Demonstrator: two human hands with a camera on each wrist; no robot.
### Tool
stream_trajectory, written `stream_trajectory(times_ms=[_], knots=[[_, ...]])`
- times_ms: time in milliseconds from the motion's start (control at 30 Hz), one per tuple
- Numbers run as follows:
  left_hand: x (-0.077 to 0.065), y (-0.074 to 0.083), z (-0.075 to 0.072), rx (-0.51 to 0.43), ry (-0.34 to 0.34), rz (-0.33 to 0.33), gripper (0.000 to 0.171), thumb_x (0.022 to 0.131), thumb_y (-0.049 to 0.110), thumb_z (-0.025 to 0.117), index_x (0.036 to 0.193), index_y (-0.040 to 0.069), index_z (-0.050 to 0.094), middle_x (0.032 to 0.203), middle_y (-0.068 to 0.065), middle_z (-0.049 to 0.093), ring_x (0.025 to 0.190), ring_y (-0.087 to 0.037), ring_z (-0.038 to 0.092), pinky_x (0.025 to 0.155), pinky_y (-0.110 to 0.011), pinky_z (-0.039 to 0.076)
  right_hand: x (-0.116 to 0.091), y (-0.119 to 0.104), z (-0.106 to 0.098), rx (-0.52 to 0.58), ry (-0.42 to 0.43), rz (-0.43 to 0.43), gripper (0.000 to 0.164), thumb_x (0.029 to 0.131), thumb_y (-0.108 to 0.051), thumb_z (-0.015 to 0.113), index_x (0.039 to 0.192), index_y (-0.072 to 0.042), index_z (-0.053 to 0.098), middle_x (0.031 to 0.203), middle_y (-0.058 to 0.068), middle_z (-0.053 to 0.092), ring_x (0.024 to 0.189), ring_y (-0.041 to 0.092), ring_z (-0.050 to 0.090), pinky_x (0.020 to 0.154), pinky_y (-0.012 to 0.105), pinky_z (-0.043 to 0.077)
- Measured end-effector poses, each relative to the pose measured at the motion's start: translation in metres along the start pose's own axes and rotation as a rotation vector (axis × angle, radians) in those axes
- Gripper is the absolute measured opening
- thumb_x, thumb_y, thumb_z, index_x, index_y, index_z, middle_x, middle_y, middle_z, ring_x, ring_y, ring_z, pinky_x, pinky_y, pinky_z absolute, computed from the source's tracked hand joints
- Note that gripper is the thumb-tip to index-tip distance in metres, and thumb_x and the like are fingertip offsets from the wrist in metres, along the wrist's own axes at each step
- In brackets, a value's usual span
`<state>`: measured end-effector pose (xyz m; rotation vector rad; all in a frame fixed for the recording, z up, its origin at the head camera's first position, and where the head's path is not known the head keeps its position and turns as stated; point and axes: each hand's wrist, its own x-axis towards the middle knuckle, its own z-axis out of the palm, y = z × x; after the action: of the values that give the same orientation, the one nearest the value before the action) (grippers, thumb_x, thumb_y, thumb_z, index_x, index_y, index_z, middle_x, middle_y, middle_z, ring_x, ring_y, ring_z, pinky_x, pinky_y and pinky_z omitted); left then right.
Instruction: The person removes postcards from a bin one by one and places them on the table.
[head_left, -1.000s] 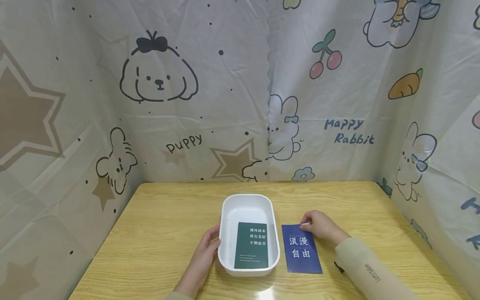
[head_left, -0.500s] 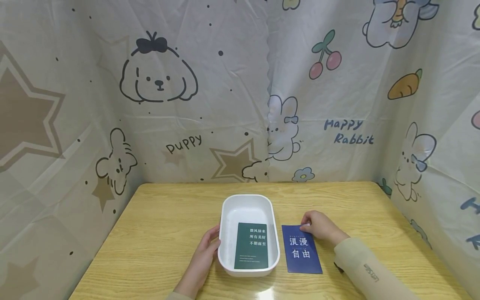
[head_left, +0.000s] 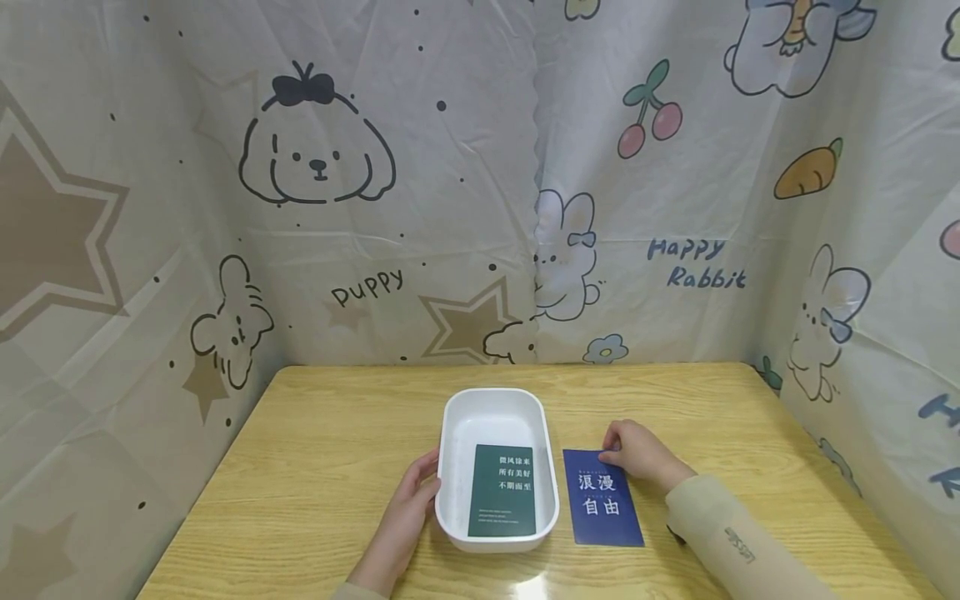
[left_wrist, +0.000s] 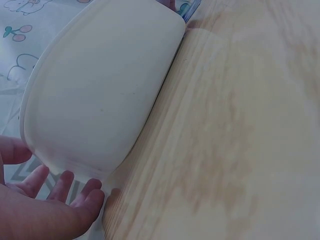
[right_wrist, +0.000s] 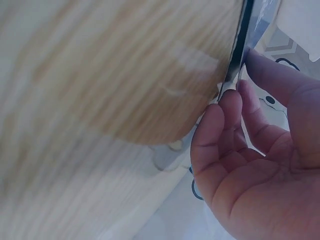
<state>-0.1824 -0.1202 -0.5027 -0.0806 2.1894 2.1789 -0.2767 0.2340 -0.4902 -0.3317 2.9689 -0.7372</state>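
Note:
A white rectangular plastic tray stands on the table, a green notebook with white lettering lying flat inside it. My left hand touches the tray's left wall from outside, fingers spread along it; the left wrist view shows the left fingertips at the wall and the thumb by the rim. Right of the tray is a blue notebook with large white characters. My right hand pinches its far right corner between thumb and fingers; in the right wrist view that notebook shows edge-on.
A wood-grain table carries everything. Behind it and on both sides hangs a cream curtain printed with cartoon puppies, rabbits and stars. A small dark thing shows under the right sleeve.

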Motion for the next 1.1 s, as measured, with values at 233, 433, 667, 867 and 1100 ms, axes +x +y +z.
stream_trajectory(times_ms=[233, 433, 667, 867, 1100], knots=[[0.0, -0.001, 0.0, -0.001, -0.002, -0.001, 0.048, 0.098, 0.016, 0.043, 0.145, 0.007, 0.036, 0.145, -0.023, 0.039, 0.13, -0.034, 0.036, 0.107, -0.056, 0.036, 0.0, 0.0, 0.0, -0.032, -0.003, 0.019, 0.017, 0.08, -0.016, 0.073, 0.082, -0.009, 0.058, 0.085, 0.008, 0.049, 0.074, 0.02, 0.048, 0.068, 0.038, 0.048], [0.001, 0.0, 0.0, -0.012, 0.0, 0.002, 0.048, 0.098, 0.015, 0.043, 0.144, 0.006, 0.036, 0.145, -0.024, 0.04, 0.13, -0.034, 0.037, 0.107, -0.055, 0.036, 0.0, -0.002, 0.0, -0.031, 0.002, -0.002, 0.013, 0.08, -0.015, 0.072, 0.078, -0.011, 0.06, 0.076, 0.004, 0.053, 0.07, 0.018, 0.048, 0.065, 0.036, 0.046], [0.001, -0.001, -0.001, -0.009, 0.002, -0.006, 0.047, 0.098, 0.016, 0.043, 0.144, 0.007, 0.036, 0.146, -0.023, 0.04, 0.13, -0.034, 0.037, 0.108, -0.056, 0.035, -0.002, -0.008, 0.0, -0.046, -0.011, 0.015, 0.012, 0.084, -0.015, 0.07, 0.079, -0.012, 0.06, 0.07, 0.001, 0.052, 0.067, 0.016, 0.048, 0.062, 0.033, 0.043], [0.001, 0.0, 0.0, -0.019, -0.002, -0.003, 0.047, 0.098, 0.015, 0.043, 0.144, 0.006, 0.036, 0.145, -0.024, 0.039, 0.129, -0.035, 0.038, 0.107, -0.055, 0.036, -0.002, -0.017, -0.001, -0.106, 0.055, -0.013, 0.012, 0.086, -0.019, 0.067, 0.078, -0.013, 0.061, 0.068, 0.001, 0.052, 0.063, 0.015, 0.046, 0.056, 0.032, 0.043], [0.001, -0.001, 0.0, -0.018, -0.005, 0.005, 0.047, 0.098, 0.015, 0.043, 0.144, 0.006, 0.037, 0.144, -0.024, 0.04, 0.129, -0.035, 0.038, 0.106, -0.055, 0.037, -0.002, -0.051, -0.002, -0.039, 0.161, -0.089, 0.009, 0.087, -0.02, 0.066, 0.081, -0.015, 0.062, 0.072, -0.001, 0.053, 0.063, 0.014, 0.047, 0.055, 0.03, 0.046]])
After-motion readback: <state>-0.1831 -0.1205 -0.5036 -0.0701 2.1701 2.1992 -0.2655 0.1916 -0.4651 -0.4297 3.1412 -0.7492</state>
